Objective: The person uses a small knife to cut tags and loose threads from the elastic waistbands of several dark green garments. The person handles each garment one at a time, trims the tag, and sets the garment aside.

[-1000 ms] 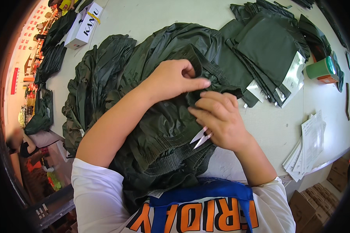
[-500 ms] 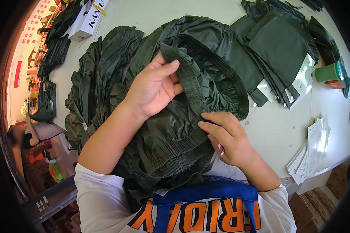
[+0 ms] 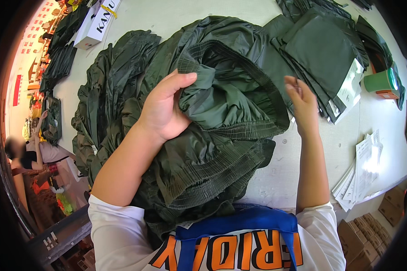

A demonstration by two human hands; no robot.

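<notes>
A dark green garment with a wide gathered elastic waistband [image 3: 244, 131] lies before me, its opening spread so the lighter green inside shows. My left hand [image 3: 167, 106] holds the left side of that opening, thumb on top inside the fabric and the other fingers mostly hidden behind it. Off the right edge of the waistband, my right hand [image 3: 303, 106] is raised with its fingers curled together. Something small and dark shows at its fingertips, too small to make out. More gathered elastic edges [image 3: 203, 176] of dark green cloth lie beneath, near my apron [image 3: 239, 221].
Crumpled dark green garments [image 3: 108, 86] lie to the left. At the far right are flat folded garments [image 3: 321, 49] with white tags, a green cylinder [image 3: 379, 83] and loose printed papers [image 3: 359, 167]. A white box [image 3: 95, 27] stands far left. Another person [image 3: 31, 151] sits beyond the table.
My right hand has let go of the waistband and moved up and right. The band's near side has opened out toward the right. A metallic piece earlier visible under my right hand no longer shows clearly.
</notes>
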